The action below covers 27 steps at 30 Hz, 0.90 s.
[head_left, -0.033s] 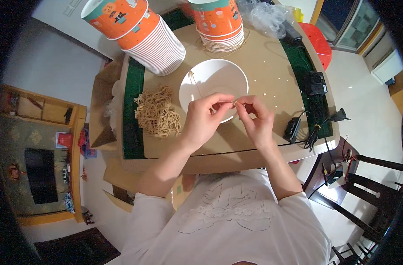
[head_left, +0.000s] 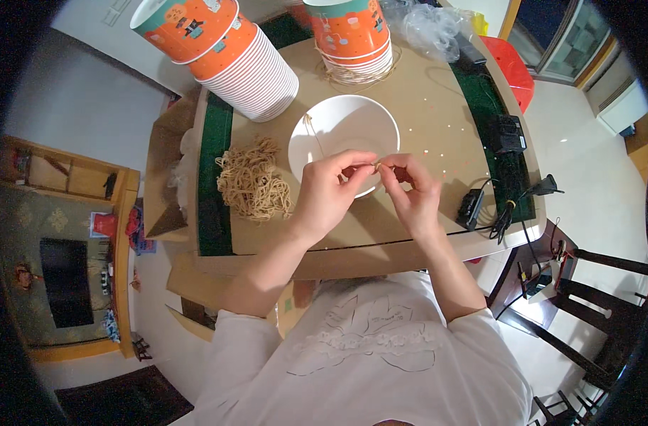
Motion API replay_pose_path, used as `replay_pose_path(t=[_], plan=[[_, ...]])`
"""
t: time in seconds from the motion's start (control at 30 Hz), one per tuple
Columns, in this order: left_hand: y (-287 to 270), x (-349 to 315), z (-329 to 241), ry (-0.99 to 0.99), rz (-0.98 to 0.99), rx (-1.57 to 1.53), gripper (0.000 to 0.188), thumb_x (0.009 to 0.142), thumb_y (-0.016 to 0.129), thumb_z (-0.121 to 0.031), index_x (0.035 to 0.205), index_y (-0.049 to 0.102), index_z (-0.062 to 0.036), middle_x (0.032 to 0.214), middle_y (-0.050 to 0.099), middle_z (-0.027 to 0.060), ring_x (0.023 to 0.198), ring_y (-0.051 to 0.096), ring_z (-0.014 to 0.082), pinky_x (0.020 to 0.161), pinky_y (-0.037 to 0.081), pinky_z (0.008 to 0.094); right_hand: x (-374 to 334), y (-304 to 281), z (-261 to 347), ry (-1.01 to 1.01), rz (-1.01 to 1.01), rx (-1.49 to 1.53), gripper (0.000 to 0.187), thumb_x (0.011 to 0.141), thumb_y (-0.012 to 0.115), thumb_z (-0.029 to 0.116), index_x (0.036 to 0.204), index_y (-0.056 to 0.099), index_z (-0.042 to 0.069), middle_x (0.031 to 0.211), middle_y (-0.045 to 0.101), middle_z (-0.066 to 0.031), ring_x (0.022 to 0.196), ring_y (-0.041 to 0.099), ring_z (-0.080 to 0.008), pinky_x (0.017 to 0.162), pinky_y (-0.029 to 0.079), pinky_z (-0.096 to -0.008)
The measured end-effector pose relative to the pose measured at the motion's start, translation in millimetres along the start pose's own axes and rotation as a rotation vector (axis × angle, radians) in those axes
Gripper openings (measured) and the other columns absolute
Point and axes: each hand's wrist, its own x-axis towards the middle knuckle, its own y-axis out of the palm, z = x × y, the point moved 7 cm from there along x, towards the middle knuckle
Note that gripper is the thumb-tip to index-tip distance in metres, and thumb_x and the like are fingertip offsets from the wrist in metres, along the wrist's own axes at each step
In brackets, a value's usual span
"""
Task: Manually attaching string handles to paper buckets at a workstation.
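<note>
A white-lined paper bucket (head_left: 344, 117) stands on the table in front of me, its open mouth facing up. A thin tan twine (head_left: 314, 133) is fixed at its far left rim and runs down across the inside toward my fingers. My left hand (head_left: 329, 190) is closed in a pinch over the near rim. Facing it, my right hand (head_left: 412, 190) pinches too, and the fingertips almost meet around a small tan bit of twine. Exactly how the twine lies between the fingers is hidden. Left of the bucket lies a tangled heap of twine (head_left: 253, 182).
A tall leaning stack of orange-printed paper buckets (head_left: 242, 71) stands back left. Another orange stack (head_left: 349, 35), with twine around its base, is behind. Black power adapters (head_left: 509, 133) and cables lie along the right edge. A cardboard box (head_left: 169, 170) is at the left.
</note>
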Motion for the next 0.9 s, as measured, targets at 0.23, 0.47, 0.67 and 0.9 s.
replay_pose_path(t=[0.23, 0.47, 0.67, 0.9], plan=[[-0.7, -3.4, -15.2, 0.183, -0.106, 0.221, 0.009, 0.082, 0.064, -0.003, 0.091, 0.063, -0.0014, 0.081, 0.066, 0.0096, 0.063, 0.062, 0.0169, 0.055, 0.048, 0.0277, -1.9, 1.2, -5.5, 0.04, 0.025, 0.012, 0.006, 0.084, 0.062, 0.002, 0.09, 0.061, 0.0, 0.081, 0.063, -0.0062, 0.06, 0.061, -0.01, 0.055, 0.049, -0.0237], [-3.9, -2.5, -6.1, 0.085, -0.109, 0.076, 0.005, 0.083, 0.061, -0.001, 0.086, 0.059, -0.0018, 0.076, 0.064, 0.004, 0.062, 0.059, 0.0091, 0.054, 0.045, 0.0238, 0.9, 1.6, 0.4, 0.061, 0.069, -0.06, 0.012, 0.081, 0.068, 0.004, 0.09, 0.061, 0.002, 0.078, 0.064, -0.0052, 0.056, 0.058, -0.0091, 0.052, 0.048, -0.0238], [-5.0, -0.5, 10.1, -0.019, -0.106, -0.255, 0.004, 0.087, 0.058, -0.002, 0.088, 0.054, -0.0004, 0.079, 0.061, 0.0021, 0.069, 0.056, 0.0053, 0.056, 0.045, 0.0202, 0.7, 1.9, -0.5, 0.037, 0.089, -0.077, 0.011, 0.08, 0.068, 0.004, 0.09, 0.063, 0.002, 0.076, 0.064, -0.007, 0.055, 0.059, -0.0103, 0.051, 0.047, -0.024], [-9.2, -0.1, 2.1, -0.118, -0.043, -0.203, 0.016, 0.086, 0.062, -0.005, 0.101, 0.058, 0.0008, 0.08, 0.064, 0.0028, 0.065, 0.054, 0.0044, 0.054, 0.044, 0.0195, -0.6, 0.8, 0.0, -0.024, 0.076, -0.11, 0.01, 0.081, 0.067, 0.002, 0.09, 0.063, 0.0, 0.073, 0.063, -0.0075, 0.057, 0.06, -0.0118, 0.051, 0.047, -0.0243]])
